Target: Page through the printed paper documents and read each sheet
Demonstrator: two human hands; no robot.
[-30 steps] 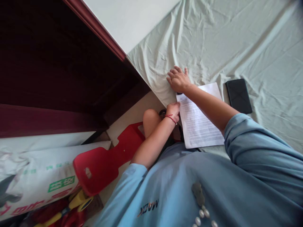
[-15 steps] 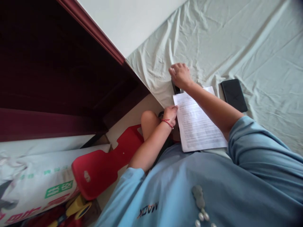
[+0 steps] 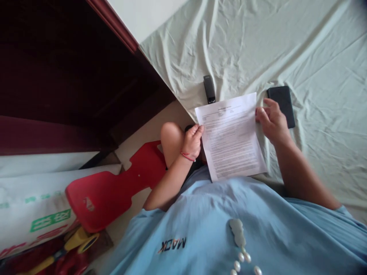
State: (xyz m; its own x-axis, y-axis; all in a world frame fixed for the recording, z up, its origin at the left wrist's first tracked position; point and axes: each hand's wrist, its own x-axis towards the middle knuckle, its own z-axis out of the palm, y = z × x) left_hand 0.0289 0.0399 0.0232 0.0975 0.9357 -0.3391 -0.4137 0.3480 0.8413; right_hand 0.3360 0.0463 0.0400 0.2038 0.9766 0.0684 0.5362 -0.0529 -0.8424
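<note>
Printed sheets of paper (image 3: 232,137) lie slanted in front of my shirt, their lower edge against it. My left hand (image 3: 193,141), with a red string at the wrist, pinches their left edge between thumb and fingers. At the upper right edge is my right hand (image 3: 273,120), its fingers loosely bent and apart; whether the thumb touches the paper is hard to tell. Just beyond the top edge a small black stapler (image 3: 209,88) rests on the pale sheet (image 3: 323,76), away from both hands. A black rectangular case or device (image 3: 283,105) lies right behind my right hand.
Dark red wooden furniture (image 3: 57,76) stands at the left beside a white wall (image 3: 146,15). Below it are a red plastic stool-like piece (image 3: 114,187), a white printed sack (image 3: 25,206) and a yellow-handled tool (image 3: 71,244). My bent knee (image 3: 171,137) is near my left hand.
My right hand has left the stapler and moved right and toward me, to the paper's right edge. The stapler now shows uncovered. My left hand still holds the paper, which has tilted somewhat.
</note>
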